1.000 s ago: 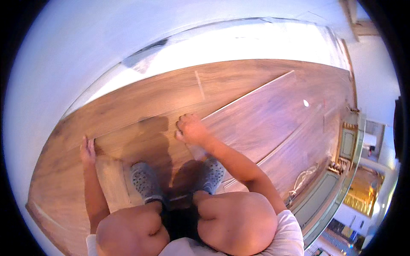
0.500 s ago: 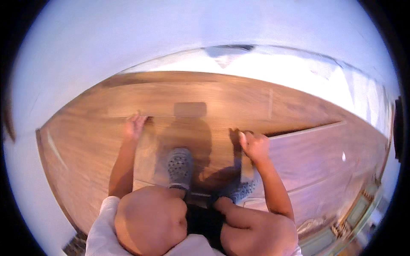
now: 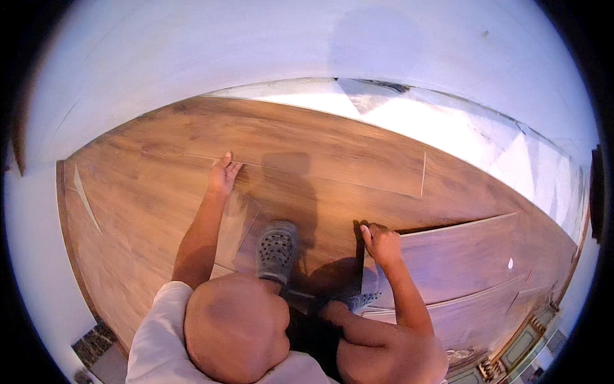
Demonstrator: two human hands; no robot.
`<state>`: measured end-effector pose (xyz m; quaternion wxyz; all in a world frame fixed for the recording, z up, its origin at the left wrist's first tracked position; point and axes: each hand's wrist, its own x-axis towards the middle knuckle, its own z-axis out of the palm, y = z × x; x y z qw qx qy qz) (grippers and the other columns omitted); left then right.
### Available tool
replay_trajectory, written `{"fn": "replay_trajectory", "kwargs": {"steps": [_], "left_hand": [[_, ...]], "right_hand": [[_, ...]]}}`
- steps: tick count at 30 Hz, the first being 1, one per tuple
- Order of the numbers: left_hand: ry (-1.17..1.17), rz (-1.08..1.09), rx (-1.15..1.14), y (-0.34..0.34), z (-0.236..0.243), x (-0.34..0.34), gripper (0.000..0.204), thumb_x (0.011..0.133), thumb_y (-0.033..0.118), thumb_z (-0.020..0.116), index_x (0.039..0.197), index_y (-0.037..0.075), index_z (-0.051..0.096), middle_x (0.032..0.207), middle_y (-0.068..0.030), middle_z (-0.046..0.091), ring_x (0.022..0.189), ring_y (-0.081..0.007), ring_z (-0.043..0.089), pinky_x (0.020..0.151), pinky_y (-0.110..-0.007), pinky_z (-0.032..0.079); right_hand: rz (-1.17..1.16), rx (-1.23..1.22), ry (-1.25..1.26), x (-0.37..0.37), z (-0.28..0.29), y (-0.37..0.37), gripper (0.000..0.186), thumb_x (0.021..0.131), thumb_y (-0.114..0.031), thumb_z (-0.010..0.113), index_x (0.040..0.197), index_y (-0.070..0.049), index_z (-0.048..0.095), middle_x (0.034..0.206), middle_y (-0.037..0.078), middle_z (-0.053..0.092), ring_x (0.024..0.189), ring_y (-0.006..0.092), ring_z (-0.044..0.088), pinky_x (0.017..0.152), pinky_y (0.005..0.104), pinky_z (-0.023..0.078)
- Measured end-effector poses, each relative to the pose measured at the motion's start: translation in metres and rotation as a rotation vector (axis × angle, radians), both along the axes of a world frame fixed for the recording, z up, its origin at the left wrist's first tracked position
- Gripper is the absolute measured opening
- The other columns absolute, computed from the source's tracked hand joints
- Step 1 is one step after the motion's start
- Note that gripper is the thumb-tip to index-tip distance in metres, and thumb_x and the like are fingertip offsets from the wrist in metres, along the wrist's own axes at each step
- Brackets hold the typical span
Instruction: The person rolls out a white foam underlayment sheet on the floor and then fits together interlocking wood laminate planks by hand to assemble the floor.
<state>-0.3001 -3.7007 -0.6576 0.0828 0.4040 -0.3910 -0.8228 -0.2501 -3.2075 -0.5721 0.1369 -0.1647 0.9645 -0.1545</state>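
My left hand (image 3: pixel 224 176) lies on the wood-look flooring with its fingers stretched out, at the seam along the near edge of a long floorboard (image 3: pixel 345 160). My right hand (image 3: pixel 382 243) is curled over the far left corner of another floorboard (image 3: pixel 448 259), whose far edge stands raised above a dark gap. The fingertips under that corner are partly hidden. Between my hands, my left foot in a grey clog with holes (image 3: pixel 276 249) rests on the boards. The other clog (image 3: pixel 358 301) is partly covered by my right leg.
A white wall (image 3: pixel 256 38) runs along the far side. Between wall and boards lies a strip of shiny white sheeting (image 3: pixel 448 134). A thin light sliver (image 3: pixel 86 198) shows on the boards at left. Ornate green-and-gold furniture (image 3: pixel 511 349) stands at the near right.
The view has turned slightly, so the boards slant more. My left hand has shifted right along the seam with its fingers more spread. My right hand stays at the raised board's corner.
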Motion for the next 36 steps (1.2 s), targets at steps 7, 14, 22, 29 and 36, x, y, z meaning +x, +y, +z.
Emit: {"fn": "replay_trajectory", "kwargs": {"steps": [7,14,22,29,36], "left_hand": [[0.0,-0.158,-0.006,-0.009,0.001,-0.006,0.027,0.095,0.013,0.063,0.116,-0.002,0.052,0.111,-0.0139,0.062,0.105,-0.0311,0.063,0.095,-0.045,0.055],[-0.137,-0.206,-0.116,-0.008,-0.009,-0.007,0.035,0.096,0.024,0.064,0.113,-0.005,0.054,0.105,-0.0175,0.062,0.098,-0.0312,0.066,0.088,-0.041,0.058],[-0.257,-0.294,-0.256,-0.018,0.006,-0.036,0.04,0.094,0.027,0.065,0.109,-0.009,0.056,0.093,-0.0248,0.069,0.079,-0.0304,0.072,0.068,-0.037,0.062],[-0.28,-0.341,-0.256,-0.017,0.015,-0.045,0.043,0.093,0.029,0.067,0.106,-0.01,0.057,0.088,-0.0237,0.07,0.07,-0.0279,0.072,0.058,-0.036,0.061],[-0.307,-0.357,-0.254,-0.019,0.011,-0.05,0.04,0.093,0.028,0.067,0.105,-0.009,0.057,0.086,-0.0226,0.071,0.067,-0.0269,0.071,0.056,-0.036,0.061]], "right_hand": [[0.073,-0.149,0.058,0.002,0.023,-0.01,0.019,0.085,-0.026,0.068,0.084,-0.008,0.061,0.083,0.013,0.064,0.084,0.0317,0.061,0.076,0.0445,0.046],[0.097,-0.085,-0.026,0.015,0.017,-0.002,0.021,0.08,-0.016,0.067,0.099,-0.007,0.062,0.093,0.013,0.062,0.095,0.0337,0.057,0.088,0.0471,0.041],[0.071,-0.114,0.13,0.004,0.005,0.005,0.023,0.077,-0.013,0.067,0.099,-0.008,0.061,0.094,0.012,0.062,0.094,0.0334,0.057,0.086,0.0483,0.041],[-0.012,-0.084,0.162,-0.025,-0.007,0.035,0.018,0.078,-0.007,0.065,0.095,-0.007,0.061,0.094,0.012,0.062,0.093,0.0325,0.058,0.085,0.046,0.043],[-0.064,-0.072,0.142,-0.037,-0.028,0.056,0.02,0.076,-0.003,0.067,0.094,-0.006,0.06,0.094,0.014,0.06,0.094,0.0345,0.057,0.085,0.0464,0.043]]}}
